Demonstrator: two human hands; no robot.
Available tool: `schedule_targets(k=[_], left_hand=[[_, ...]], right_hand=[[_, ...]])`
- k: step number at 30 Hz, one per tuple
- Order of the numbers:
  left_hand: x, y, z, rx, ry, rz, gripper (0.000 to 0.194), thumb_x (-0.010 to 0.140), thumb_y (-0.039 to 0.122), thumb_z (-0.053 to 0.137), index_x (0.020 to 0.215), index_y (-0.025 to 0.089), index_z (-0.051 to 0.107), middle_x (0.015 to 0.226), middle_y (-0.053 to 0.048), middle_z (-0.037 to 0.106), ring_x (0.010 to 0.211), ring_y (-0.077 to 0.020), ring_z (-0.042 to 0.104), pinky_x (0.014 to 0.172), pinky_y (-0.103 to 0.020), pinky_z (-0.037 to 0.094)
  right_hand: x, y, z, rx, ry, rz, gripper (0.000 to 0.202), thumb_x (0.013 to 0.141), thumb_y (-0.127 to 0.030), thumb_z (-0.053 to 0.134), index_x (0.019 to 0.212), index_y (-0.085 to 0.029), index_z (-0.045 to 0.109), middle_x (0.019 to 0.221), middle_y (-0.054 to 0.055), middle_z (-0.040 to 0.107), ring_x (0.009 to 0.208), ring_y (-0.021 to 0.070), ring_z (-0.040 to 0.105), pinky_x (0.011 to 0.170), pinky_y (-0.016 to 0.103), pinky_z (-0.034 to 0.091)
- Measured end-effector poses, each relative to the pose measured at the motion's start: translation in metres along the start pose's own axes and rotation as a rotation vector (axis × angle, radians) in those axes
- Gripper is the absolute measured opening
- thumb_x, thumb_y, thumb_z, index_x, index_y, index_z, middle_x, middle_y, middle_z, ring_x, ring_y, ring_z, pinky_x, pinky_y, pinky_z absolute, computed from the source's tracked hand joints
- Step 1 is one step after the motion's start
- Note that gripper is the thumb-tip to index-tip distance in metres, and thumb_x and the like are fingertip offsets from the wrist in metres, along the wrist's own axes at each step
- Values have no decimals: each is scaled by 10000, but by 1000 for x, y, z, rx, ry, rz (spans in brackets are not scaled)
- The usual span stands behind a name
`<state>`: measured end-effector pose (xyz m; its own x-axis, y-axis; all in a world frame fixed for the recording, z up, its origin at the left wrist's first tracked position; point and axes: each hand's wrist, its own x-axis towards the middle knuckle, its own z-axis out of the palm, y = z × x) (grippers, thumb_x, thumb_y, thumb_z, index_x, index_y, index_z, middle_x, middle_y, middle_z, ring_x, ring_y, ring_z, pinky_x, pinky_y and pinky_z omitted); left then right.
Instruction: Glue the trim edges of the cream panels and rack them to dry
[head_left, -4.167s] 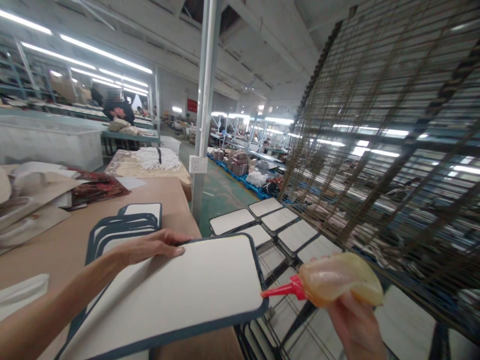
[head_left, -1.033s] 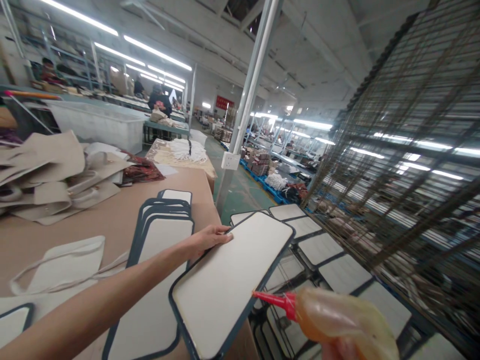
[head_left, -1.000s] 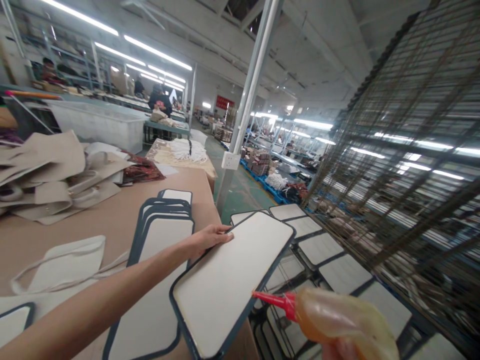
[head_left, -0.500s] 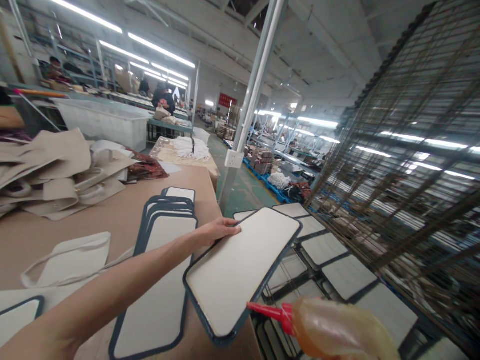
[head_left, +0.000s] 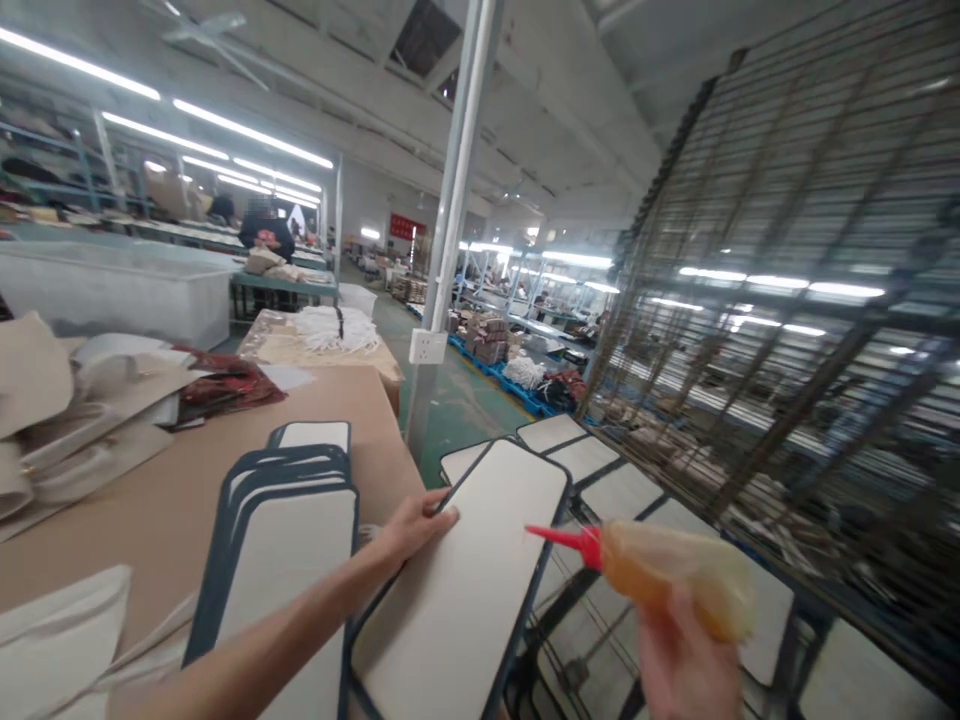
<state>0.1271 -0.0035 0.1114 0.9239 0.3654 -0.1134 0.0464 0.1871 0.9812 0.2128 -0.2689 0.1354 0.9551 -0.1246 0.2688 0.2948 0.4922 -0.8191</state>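
Observation:
My left hand (head_left: 420, 527) grips the left edge of a long white panel (head_left: 472, 570) with rounded corners and a dark blue border, thumb on top. In my right hand (head_left: 686, 650) is a squeeze bottle (head_left: 675, 575) of amber liquid, lying nearly sideways. Its red nozzle (head_left: 559, 537) points left, over the panel's right part; whether the tip touches cannot be made out. Left of the held panel, a fanned stack of similar panels (head_left: 292, 560) lies on the brown table (head_left: 375, 420). The panel's near end runs out of view at the bottom.
Right of the table, several pale panels (head_left: 622, 490) lie on a wire rack, whose raised wire shelves (head_left: 750, 300) fill the right side. A metal post (head_left: 450, 200) stands beyond the table. Beige fabric pieces (head_left: 97, 410) and a translucent bin (head_left: 112, 290) are at left; a person (head_left: 266, 230) stands farther back.
The bottle has risen and its nozzle has left the panel's lower right edge for higher up. The held panel has turned more upright in view. My right hand has come into sight.

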Motion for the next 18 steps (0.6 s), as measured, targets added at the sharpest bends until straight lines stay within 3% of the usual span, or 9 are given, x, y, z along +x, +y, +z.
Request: schedule_targets(k=[2, 5, 13, 16, 18], left_hand=[[-3, -6, 5, -4, -66, 41, 634, 617, 485, 730, 1127, 122, 629, 793, -50, 723, 676, -199, 643, 576, -244, 473], [-10, -7, 10, -60, -134, 59, 614, 653, 487, 709, 1159, 152, 615, 881, -51, 725, 732, -204, 650, 627, -250, 483], [-22, 4, 26, -260, -65, -124, 661, 636, 430, 709, 1231, 185, 558, 898, -56, 731, 814, -256, 666, 739, -327, 499], [-23, 5, 38, -294, -72, -135, 591, 665, 453, 648, 1182, 172, 596, 918, -63, 727, 861, -265, 659, 766, -330, 493], [-23, 5, 49, -270, -96, -98, 552, 648, 372, 645, 1159, 168, 612, 931, -57, 724, 864, -260, 655, 766, -318, 489]], right_hand=[[15, 3, 14, 77, 43, -20, 447, 548, -268, 814, 960, -252, 642, 998, -20, 638, 943, 177, 582, 954, 370, 414], [24, 11, 18, 64, 45, -66, 510, 492, -223, 838, 960, -228, 634, 928, -28, 636, 902, 144, 574, 962, 332, 393], [12, 6, -5, 32, 14, -87, 507, 535, -227, 821, 990, -216, 600, 884, -33, 628, 861, 109, 591, 834, 199, 450], [4, 0, -15, 21, -41, -72, 557, 550, -226, 817, 1051, -212, 573, 945, -6, 634, 917, 147, 601, 849, 228, 459], [-7, 0, -26, 0, -71, -49, 606, 585, -251, 804, 1127, -220, 534, 996, 15, 637, 967, 182, 599, 867, 266, 464]])
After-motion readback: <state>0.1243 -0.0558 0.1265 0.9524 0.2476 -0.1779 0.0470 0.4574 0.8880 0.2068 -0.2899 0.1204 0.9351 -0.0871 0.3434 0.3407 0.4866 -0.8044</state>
